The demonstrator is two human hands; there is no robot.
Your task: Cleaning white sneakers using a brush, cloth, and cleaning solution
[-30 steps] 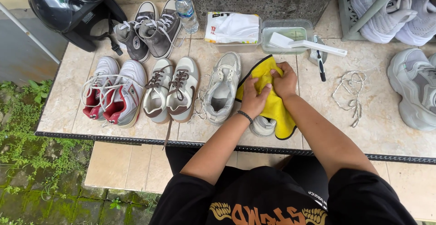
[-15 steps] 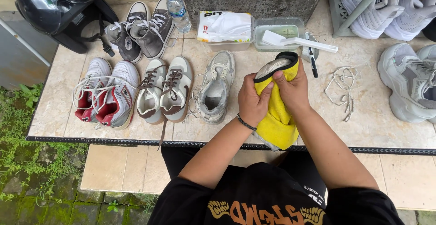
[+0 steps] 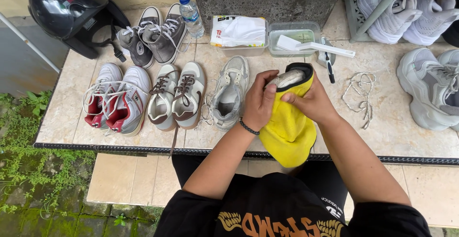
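My left hand [image 3: 260, 102] grips a pale grey sneaker [image 3: 288, 77] lifted above the tiled bench, heel up. My right hand [image 3: 311, 102] presses a yellow cloth [image 3: 288, 134] against the sneaker's side; the cloth wraps most of the shoe and hangs down over the bench edge. The matching grey sneaker [image 3: 230, 93] lies on the bench just left of my left hand.
On the tiled bench [image 3: 382, 127]: a beige-brown pair [image 3: 177, 96], a red-white pair [image 3: 117, 98], a grey canvas pair [image 3: 153, 33], a water bottle [image 3: 190, 14], a black helmet [image 3: 71, 12], a white bag in a tub [image 3: 239, 33], a clear tub with a brush [image 3: 306, 43], loose laces [image 3: 361, 98], white sneakers [image 3: 430, 88].
Both hands have lifted the sneaker and the cloth up off the bench and turned the shoe heel-up; the cloth now hangs lower over the edge.
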